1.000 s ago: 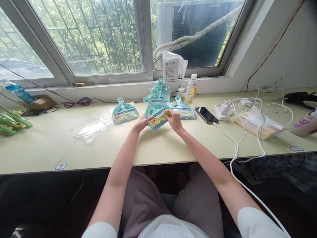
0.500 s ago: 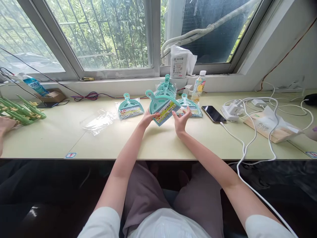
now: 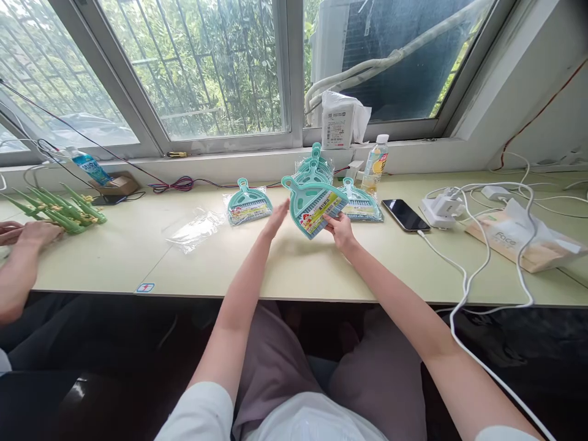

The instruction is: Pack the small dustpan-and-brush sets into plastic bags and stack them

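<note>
A teal dustpan and brush set [image 3: 313,205] with a yellow label is tilted above the table, gripped at its lower right by my right hand [image 3: 340,230]. Just left of it, my left hand [image 3: 278,219] has its fingers stretched out and holds nothing. Beyond my left hand lies a bagged dustpan set [image 3: 248,204]. Another bagged dustpan set [image 3: 362,205] lies behind my right hand, partly covered by the held one. At the back leans a stack of dustpan sets [image 3: 315,164], its lower part hidden.
Clear plastic bags [image 3: 195,229] lie left of centre. On the right are a phone [image 3: 405,215], a charger block [image 3: 443,209], white cables and a tissue pack [image 3: 519,236]. A drink bottle [image 3: 375,164] stands behind. At far left, another person's hand [image 3: 39,236] touches green stems [image 3: 64,211].
My left hand has let go of the dustpan set and moved off its left side. My right hand has closed on its lower right. The view has shifted slightly left.
</note>
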{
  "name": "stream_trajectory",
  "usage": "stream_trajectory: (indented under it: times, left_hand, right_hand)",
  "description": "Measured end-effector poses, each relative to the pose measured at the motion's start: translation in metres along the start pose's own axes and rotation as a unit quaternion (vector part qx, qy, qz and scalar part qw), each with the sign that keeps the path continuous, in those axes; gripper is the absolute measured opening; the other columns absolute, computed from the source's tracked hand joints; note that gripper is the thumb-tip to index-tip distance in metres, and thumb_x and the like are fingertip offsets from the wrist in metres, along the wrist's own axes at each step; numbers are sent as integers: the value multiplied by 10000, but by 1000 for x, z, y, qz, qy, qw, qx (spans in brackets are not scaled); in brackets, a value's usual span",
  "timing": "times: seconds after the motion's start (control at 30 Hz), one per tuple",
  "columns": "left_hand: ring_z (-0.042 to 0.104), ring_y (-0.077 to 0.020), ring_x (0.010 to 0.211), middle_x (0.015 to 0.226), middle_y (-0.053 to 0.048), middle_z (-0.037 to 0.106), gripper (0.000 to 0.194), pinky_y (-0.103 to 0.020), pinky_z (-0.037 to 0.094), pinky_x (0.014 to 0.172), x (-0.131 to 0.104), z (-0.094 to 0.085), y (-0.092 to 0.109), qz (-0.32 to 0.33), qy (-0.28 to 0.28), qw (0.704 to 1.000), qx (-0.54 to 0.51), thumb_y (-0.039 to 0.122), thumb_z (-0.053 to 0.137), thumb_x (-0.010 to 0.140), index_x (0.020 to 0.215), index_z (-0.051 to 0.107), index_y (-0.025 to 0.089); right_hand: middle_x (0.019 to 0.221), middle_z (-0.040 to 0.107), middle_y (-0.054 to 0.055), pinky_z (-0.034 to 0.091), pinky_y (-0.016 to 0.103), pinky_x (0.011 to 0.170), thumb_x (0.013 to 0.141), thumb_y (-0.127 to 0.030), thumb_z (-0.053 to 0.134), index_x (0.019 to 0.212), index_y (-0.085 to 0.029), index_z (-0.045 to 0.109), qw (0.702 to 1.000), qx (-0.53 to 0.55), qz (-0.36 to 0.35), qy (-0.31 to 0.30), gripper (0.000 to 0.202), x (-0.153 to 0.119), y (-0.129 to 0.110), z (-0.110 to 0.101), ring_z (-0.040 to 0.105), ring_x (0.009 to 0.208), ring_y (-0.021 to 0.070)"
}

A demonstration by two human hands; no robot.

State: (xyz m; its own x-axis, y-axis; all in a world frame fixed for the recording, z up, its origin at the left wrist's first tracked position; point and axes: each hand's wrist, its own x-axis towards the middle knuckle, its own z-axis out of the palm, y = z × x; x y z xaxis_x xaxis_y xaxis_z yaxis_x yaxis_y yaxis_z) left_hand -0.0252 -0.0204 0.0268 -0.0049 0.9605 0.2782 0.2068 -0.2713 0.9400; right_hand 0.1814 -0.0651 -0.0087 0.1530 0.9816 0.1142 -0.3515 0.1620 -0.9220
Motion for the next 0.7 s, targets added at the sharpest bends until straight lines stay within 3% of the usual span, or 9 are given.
stream_trajectory:
  times: [0.1, 0.13, 0.17, 0.23, 0.27, 0.4, 0.7]
  left_hand:
    - [216, -251, 1423, 1448, -155, 412, 367, -471, 164, 1148, -4, -48, 8, 8, 148, 988, 43, 246, 305, 976, 1273, 484, 127]
    - [215, -257, 1426, 1441, -164, 417, 363, -501, 177, 1139, -9, -66, 9, -14, 204, 975, 89, 217, 315, 968, 1283, 476, 134]
    - [238, -281, 1415, 1420, -183, 433, 355, -537, 197, 1122, -16, -82, 9, -47, 218, 965, 135, 207, 361, 953, 1277, 480, 126]
    - [320, -331, 1366, 1388, -208, 453, 397, -573, 276, 1072, -31, -108, 8, -94, 138, 961, 222, 252, 518, 902, 1272, 494, 109]
    - [392, -336, 1311, 1357, -204, 479, 425, -569, 331, 1040, -38, -115, 7, -99, 124, 959, 234, 278, 579, 877, 1259, 510, 104]
    - [579, -224, 1064, 1230, -103, 560, 388, -439, 511, 882, -50, -118, 4, -98, 117, 955, 256, 361, 572, 900, 1232, 540, 162]
    - [575, -231, 1071, 1226, -101, 567, 377, -451, 497, 904, -38, -120, 17, -62, 160, 944, 282, 365, 561, 905, 1222, 552, 161]
  right_hand:
    - [958, 703, 44, 572, 445, 893, 677, -314, 768, 916, -214, 542, 1000, 4, 1, 10, 344, -1, -4, -3, 688, 952, 225]
    - [962, 703, 43, 569, 446, 902, 679, -299, 763, 914, -213, 542, 1000, 10, 4, 12, 334, -1, -5, -3, 689, 949, 223]
    - [968, 702, 41, 567, 448, 910, 679, -283, 758, 912, -214, 543, 1000, 17, 7, 13, 325, -2, -5, -2, 690, 944, 220]
    - [984, 702, 37, 563, 449, 922, 681, -259, 750, 913, -216, 548, 999, 29, 9, 13, 311, -3, -6, -2, 691, 942, 215]
    - [990, 702, 36, 562, 449, 926, 683, -252, 748, 916, -216, 553, 999, 32, 9, 11, 306, -3, -6, -2, 690, 948, 215]
    - [969, 705, 44, 568, 454, 920, 685, -257, 752, 921, -209, 569, 1000, 27, 8, 6, 302, -2, -5, -2, 686, 966, 226]
    - [923, 709, 47, 582, 457, 900, 674, -257, 768, 901, -209, 575, 999, 29, 7, 17, 302, 0, -2, -4, 691, 949, 234]
